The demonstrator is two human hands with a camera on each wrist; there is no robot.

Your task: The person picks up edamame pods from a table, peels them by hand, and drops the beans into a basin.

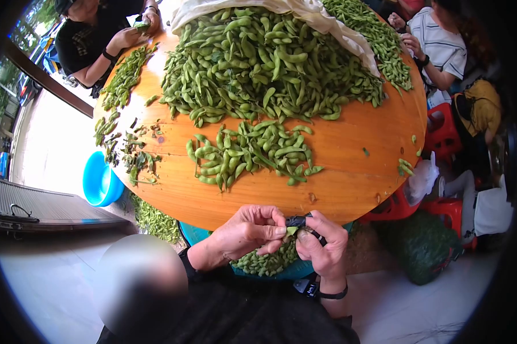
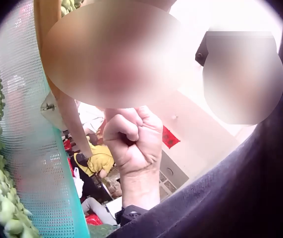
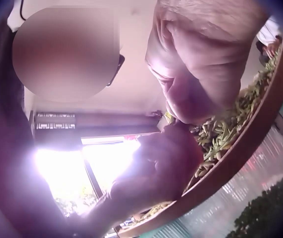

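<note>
At the table's near edge, my two hands meet around a green soybean pod (image 1: 292, 231). The left hand (image 1: 248, 232) pinches it between thumb and fingers. From the other side, the right hand (image 1: 325, 245) grips it with curled fingers, a black covering on some of them. Most of the pod is hidden by the fingers. Below the hands, a teal mesh basket (image 2: 32, 124) holds many shelled green beans (image 1: 264, 262). Just beyond them, a small heap of pods (image 1: 253, 152) lies on the round wooden table (image 1: 350, 155). The right wrist view shows both hands close together.
A large mound of pods (image 1: 270, 63) with a pale cloth (image 1: 350, 34) fills the table's far side. Leafy scraps (image 1: 141, 155) lie left. A blue basin (image 1: 102, 180), red stools (image 1: 442, 132) and a dark green sack (image 1: 416, 246) stand around. Other people sit at the far sides.
</note>
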